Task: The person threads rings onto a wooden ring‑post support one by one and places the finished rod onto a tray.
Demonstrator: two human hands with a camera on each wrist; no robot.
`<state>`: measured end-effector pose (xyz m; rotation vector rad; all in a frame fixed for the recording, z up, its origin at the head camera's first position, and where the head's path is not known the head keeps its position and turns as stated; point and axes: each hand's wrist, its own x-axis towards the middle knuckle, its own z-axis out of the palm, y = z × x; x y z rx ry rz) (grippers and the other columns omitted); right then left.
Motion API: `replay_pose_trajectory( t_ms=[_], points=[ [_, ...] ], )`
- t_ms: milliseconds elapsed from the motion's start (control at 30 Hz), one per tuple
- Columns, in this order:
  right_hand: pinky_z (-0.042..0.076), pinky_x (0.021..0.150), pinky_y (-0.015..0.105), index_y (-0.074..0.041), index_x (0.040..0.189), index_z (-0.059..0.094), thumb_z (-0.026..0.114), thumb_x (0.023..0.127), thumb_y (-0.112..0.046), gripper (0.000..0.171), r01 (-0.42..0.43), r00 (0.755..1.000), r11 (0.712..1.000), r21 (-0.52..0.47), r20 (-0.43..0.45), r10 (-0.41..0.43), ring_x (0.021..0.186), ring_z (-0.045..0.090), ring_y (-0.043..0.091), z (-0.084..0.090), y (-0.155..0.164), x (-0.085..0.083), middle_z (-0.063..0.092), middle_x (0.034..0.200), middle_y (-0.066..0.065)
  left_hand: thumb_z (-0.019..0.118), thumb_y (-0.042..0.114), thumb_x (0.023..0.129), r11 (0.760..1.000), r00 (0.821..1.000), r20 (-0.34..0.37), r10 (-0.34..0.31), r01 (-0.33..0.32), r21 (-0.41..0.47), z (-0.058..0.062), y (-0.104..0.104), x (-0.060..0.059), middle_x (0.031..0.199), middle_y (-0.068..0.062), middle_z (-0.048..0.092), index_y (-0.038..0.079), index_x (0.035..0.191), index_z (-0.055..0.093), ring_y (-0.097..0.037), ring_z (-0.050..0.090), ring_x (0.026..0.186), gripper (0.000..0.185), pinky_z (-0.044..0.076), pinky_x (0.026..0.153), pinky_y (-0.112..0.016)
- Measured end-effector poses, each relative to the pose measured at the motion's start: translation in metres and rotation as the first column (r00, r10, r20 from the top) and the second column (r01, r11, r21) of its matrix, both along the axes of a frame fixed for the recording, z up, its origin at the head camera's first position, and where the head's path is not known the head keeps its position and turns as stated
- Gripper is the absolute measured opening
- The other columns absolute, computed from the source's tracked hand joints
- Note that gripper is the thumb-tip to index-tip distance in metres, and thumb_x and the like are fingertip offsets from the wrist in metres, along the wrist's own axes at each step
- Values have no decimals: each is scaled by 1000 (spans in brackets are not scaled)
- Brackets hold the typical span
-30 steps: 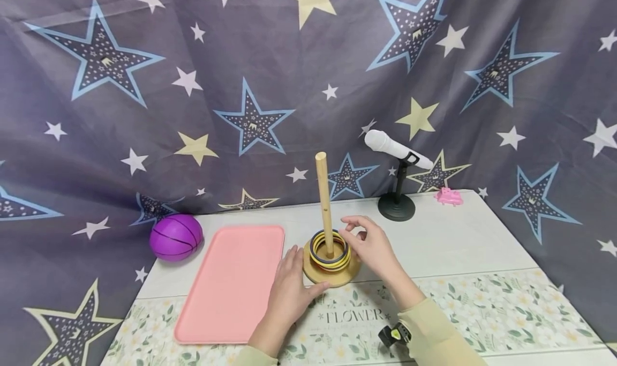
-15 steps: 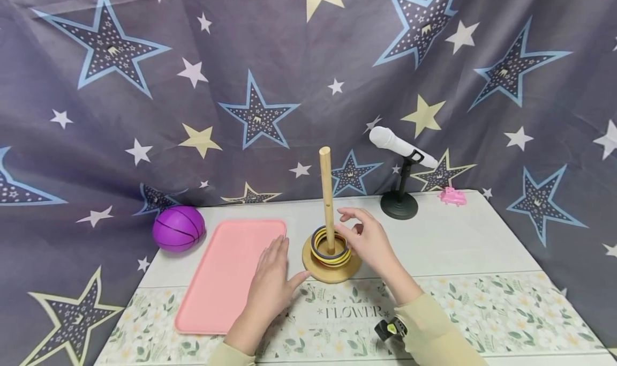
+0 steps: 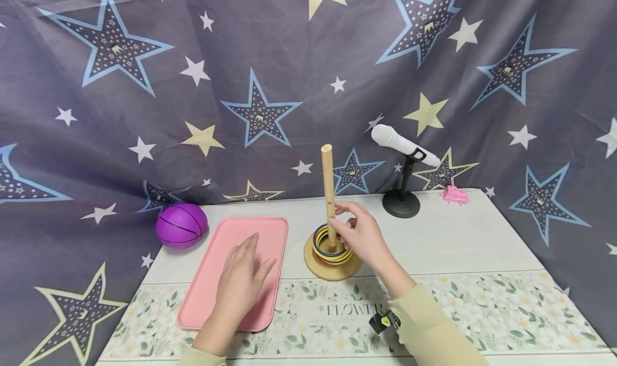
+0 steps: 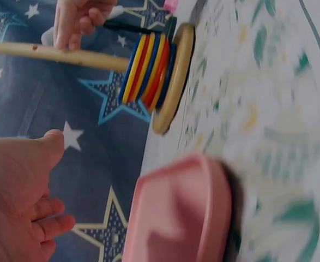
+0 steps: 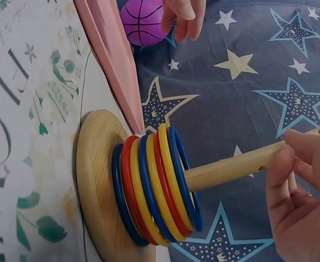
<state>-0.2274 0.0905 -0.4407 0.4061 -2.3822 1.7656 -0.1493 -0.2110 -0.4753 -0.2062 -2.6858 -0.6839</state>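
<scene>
A wooden peg (image 3: 328,194) stands upright from a round wooden base (image 3: 332,264) near the middle of the desk (image 3: 463,243), its long axis vertical. A stack of coloured rings (image 3: 331,245) lies around the foot of the peg, resting on the base. The right hand (image 3: 361,234) is the nearer grip: it sits just right of the peg, above the rings, with curled fingertips (image 5: 282,180) at the shaft; whether they pinch it I cannot tell. The left hand (image 3: 241,283) hovers well apart, fingers relaxed and holding nothing, over a pink tray (image 3: 226,272) towards the desk's left edge.

The right wrist view alone shows the ring order: blue, red, yellow, blue, yellow, red, yellow, blue. The head view alone shows both hands' spacing.
</scene>
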Motion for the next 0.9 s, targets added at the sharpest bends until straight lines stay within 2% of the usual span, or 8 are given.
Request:
replay_pose_trajectory(
  t_ms=[233, 500, 733, 900],
  points=[
    [55, 50, 30, -12, 142, 70, 81, 103, -14, 40, -3, 1000, 1000, 12, 0, 3, 59, 60, 19, 1, -5, -2, 65, 126, 15, 77, 33, 106, 997, 997, 13, 76, -76, 4, 0, -32, 3, 158, -29, 53, -2, 164, 47, -49, 50, 146, 74, 38, 122, -65],
    [54, 49, 31, -14, 133, 74, 82, 103, -17, 31, 4, 1000, 999, 37, -6, -4, 57, 60, 20, 0, -10, -3, 65, 117, 6, 74, 28, 108, 989, 989, -7, 150, -150, -1, -5, -64, 7, 150, -31, 58, -3, 160, 53, -51, 55, 136, 63, 43, 114, -67],
    [54, 49, 31, -14, 123, 75, 83, 102, -17, 23, 19, 1000, 998, 54, -8, -18, 56, 62, 25, -4, -11, -6, 62, 102, 9, 67, 30, 112, 976, 974, 65, 219, -218, -16, -14, -92, 9, 150, -33, 55, -4, 160, 52, -53, 53, 137, 61, 43, 112, -70],
    [57, 51, 33, -11, 122, 75, 82, 103, -15, 21, 17, 1000, 999, 44, -6, -16, 58, 63, 28, -6, -12, -6, 62, 102, 9, 64, 30, 114, 969, 962, 120, 245, -241, -47, -21, -111, 10, 150, -34, 54, -4, 160, 51, -53, 53, 136, 59, 43, 112, -71]
  ],
)
